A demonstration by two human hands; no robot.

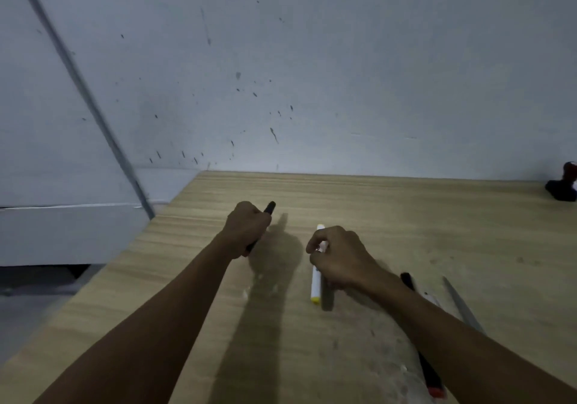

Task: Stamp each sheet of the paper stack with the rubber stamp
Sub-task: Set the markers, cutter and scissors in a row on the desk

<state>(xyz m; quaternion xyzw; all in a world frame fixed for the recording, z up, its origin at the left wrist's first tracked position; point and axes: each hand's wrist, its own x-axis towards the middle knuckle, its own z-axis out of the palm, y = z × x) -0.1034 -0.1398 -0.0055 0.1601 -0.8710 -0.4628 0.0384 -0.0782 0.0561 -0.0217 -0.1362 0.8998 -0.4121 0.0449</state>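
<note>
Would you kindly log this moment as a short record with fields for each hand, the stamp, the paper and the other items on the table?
left hand: left hand grips a black pen, raised off the table
right hand: right hand pinches a white marker with yellow ends
stamp: rubber stamp stands at the far right edge of the view, untouched
paper stack: not in view
other items: black marker with red end and a grey pen lie by the right forearm
</note>
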